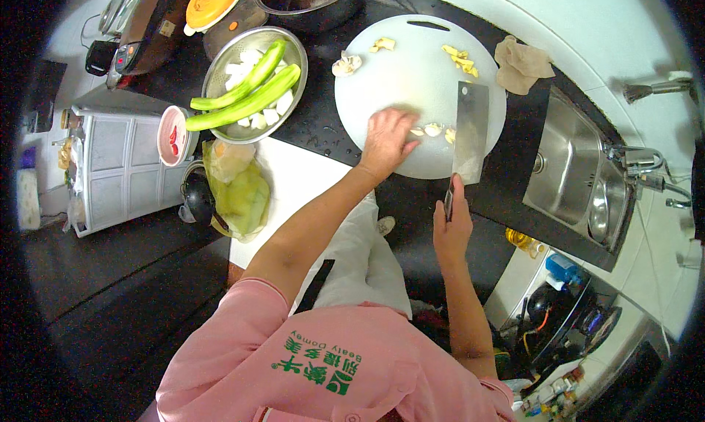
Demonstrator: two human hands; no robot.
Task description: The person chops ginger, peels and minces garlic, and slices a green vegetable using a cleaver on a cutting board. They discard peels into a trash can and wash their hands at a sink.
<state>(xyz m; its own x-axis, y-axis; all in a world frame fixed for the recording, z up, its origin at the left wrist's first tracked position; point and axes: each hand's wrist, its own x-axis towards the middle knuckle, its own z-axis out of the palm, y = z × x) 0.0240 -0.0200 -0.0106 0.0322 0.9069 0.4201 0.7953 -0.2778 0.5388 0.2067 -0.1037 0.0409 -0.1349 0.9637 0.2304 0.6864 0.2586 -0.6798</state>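
My right hand [453, 223] grips the handle of a cleaver [471, 130], whose broad blade lies over the right part of a round white cutting board [380, 91]. Over the board's lower left is my left hand [388, 138], slightly blurred, its fingertips beside a row of garlic cloves [432, 129]. Whether it holds a clove cannot be told. Sliced ginger [461, 60] lies at the upper right of the board. More pale yellow pieces [383, 44] and a garlic bulb [347, 64] are at the upper left.
Left of the board, a metal colander [302, 86] holds two peeled green gourds [248, 105] and white chunks. A pink bowl [168, 122] with red peppers stands further left. Behind are a dark pot [314, 9] and an orange-lidded container [215, 3]. Rightward are a cloth [520, 64] and a steel sink [567, 157].
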